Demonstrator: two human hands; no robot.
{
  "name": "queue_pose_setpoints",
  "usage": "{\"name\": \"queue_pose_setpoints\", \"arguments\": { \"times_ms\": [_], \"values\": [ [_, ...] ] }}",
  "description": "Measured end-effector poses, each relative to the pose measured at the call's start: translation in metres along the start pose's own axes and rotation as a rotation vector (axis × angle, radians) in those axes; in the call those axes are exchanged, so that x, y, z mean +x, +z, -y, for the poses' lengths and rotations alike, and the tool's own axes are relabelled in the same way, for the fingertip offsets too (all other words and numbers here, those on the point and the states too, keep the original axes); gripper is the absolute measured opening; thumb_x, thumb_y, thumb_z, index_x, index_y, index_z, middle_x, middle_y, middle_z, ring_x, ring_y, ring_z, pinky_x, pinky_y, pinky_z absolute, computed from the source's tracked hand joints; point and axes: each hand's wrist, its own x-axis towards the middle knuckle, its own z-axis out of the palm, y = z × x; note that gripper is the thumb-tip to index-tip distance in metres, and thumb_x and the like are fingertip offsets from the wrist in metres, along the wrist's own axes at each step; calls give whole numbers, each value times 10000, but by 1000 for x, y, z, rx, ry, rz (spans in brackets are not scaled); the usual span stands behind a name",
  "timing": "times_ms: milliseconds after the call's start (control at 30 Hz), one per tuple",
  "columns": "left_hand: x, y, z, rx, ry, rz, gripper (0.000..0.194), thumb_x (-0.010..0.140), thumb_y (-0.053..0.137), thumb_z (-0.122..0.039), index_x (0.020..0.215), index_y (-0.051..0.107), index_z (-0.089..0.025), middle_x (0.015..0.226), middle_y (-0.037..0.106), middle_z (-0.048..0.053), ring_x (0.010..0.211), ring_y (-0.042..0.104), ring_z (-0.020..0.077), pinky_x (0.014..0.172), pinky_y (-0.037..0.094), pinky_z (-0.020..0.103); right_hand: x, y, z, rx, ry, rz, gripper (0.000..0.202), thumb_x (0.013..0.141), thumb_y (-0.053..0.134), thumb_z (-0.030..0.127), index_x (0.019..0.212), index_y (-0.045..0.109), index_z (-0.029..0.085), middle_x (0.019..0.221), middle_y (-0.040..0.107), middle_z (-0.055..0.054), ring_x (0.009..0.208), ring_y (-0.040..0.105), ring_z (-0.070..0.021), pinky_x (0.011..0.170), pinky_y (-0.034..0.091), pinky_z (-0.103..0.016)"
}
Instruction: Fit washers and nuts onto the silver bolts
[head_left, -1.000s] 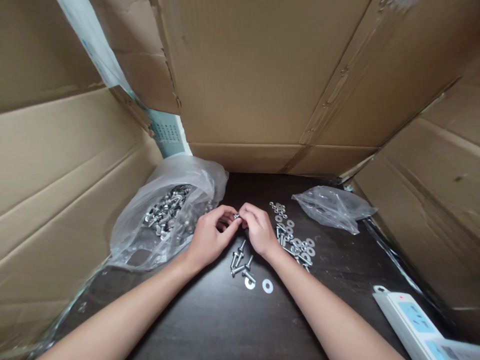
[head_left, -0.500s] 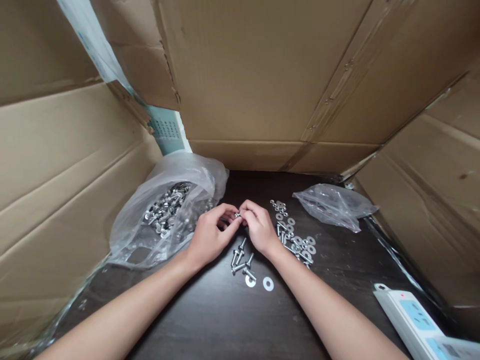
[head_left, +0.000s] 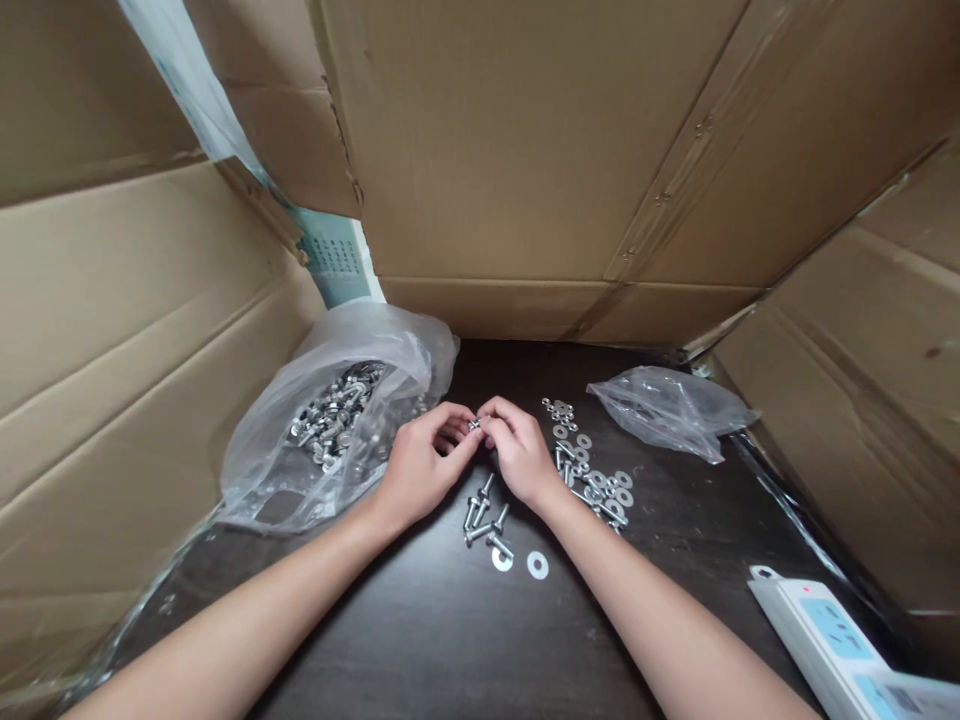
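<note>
My left hand and my right hand meet above the dark table, fingertips closed together. Pinched between them is a small shiny bolt, mostly covered by the fingers; whether a nut is on it I cannot tell. Below the hands lies a little group of bolts, some with nuts or collars along the shank. Two flat washers rest just in front, one partly under a bolt. Right of my right hand spread loose bolts, washers and small nuts.
An open plastic bag full of metal fasteners stands left of my hands. A flattened clear bag lies at the back right. A white power strip is at the right front. Cardboard walls enclose the table.
Both hands stay together at the same spot, with only a slight shift of the fingers around the bolt. The loose pieces on the table have not moved.
</note>
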Motion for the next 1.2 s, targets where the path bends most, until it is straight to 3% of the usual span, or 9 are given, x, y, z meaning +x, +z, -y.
{"name": "queue_pose_setpoints", "arguments": {
  "times_ms": [333, 667, 1200],
  "values": [
    [-1, 0, -2, 7, 43, 11, 101, 912, 656, -266, 973, 677, -188, 884, 758, 36, 794, 722, 172, 703, 573, 267, -1, 0, 2, -10, -9, 10, 259, 879, 487, 348, 650, 481, 226, 625, 463, 25, 632, 446, -156, 617, 349, -293],
    [1, 0, -1, -37, -8, -16, 129, 889, 680, -281, 970, 681, -181, 863, 760, 40, 778, 724, 175, 678, 570, 261, -1, -1, 0, -10, -2, -21, 156, 848, 497, 323, 758, 572, 220, 672, 522, 13, 665, 496, -174, 648, 382, -304],
    [-2, 0, -2, -3, 48, 15, 98, 910, 667, -256, 981, 673, -189, 872, 753, 30, 789, 719, 169, 692, 570, 259, -1, -1, 0, -32, -22, 14, 216, 879, 462, 319, 687, 504, 229, 644, 495, 15, 662, 487, -175, 642, 375, -305]
  ]
}}
